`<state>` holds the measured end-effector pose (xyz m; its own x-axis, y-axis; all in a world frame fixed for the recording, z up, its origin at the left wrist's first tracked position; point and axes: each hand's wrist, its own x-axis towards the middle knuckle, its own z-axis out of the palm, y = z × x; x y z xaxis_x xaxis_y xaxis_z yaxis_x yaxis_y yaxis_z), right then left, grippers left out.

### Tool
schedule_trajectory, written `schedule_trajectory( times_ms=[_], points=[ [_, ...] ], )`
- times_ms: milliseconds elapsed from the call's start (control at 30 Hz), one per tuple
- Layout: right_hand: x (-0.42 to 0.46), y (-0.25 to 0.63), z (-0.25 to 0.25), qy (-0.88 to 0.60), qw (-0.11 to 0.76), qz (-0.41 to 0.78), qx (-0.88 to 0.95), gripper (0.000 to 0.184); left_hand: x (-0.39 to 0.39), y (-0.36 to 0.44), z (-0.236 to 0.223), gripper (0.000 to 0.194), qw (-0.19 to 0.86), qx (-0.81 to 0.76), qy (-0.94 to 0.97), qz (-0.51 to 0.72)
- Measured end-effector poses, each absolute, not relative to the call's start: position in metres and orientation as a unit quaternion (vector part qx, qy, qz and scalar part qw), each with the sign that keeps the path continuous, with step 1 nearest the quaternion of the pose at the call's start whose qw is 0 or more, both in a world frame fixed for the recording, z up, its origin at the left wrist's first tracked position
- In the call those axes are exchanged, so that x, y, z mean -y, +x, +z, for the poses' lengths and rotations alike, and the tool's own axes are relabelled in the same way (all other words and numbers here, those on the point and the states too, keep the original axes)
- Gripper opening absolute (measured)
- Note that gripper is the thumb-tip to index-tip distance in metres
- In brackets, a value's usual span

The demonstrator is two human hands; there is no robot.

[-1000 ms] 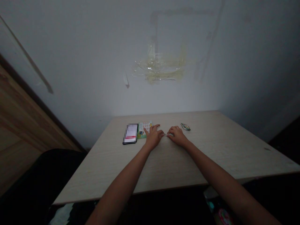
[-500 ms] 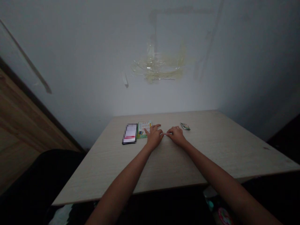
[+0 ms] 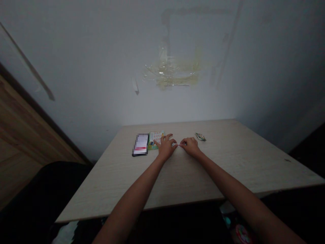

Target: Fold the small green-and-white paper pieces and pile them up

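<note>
Between my two hands is a small thin white piece [image 3: 177, 144], too small to name, just above or on the table. My left hand [image 3: 166, 146] pinches its left end with thumb and forefinger, while the other fingers spread out over the edge of a printed green and white packet [image 3: 155, 136]. On the other side, my right hand [image 3: 190, 146] is closed, its fingertips pinching the right end. A small folded, shiny green and white wrapper-like piece [image 3: 200, 136] lies just beyond my right hand.
A phone [image 3: 141, 144] with a lit, blurred screen lies left of the packet. The pale wooden table [image 3: 215, 176] meets a wall [image 3: 101, 67] with old tape [image 3: 175, 73] at the back. Dark items sit below the front edge.
My hands stay almost in place around the small white piece. The fingers of my left hand have shifted slightly, and less of the white piece shows between the hands.
</note>
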<state>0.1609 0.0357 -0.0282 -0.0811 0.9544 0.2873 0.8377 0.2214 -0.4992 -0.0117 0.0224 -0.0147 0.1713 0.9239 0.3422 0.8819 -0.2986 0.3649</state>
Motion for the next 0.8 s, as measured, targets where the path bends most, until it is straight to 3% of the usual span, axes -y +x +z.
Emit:
schedule_trajectory(
  times_ms=[533, 800],
  points=[
    [-0.0353, 0.1595, -0.0259, -0.627, 0.256, 0.099, 0.730, 0.017, -0.0201, -0.0090, -0.0116, 0.019, 0.032, -0.609, 0.757, 0.234],
    [-0.0338, 0.1657, -0.0290, -0.602, 0.280, 0.098, 0.741, 0.015, -0.0155, -0.0110, -0.0100, 0.015, 0.017, -0.598, 0.765, 0.237]
  ],
)
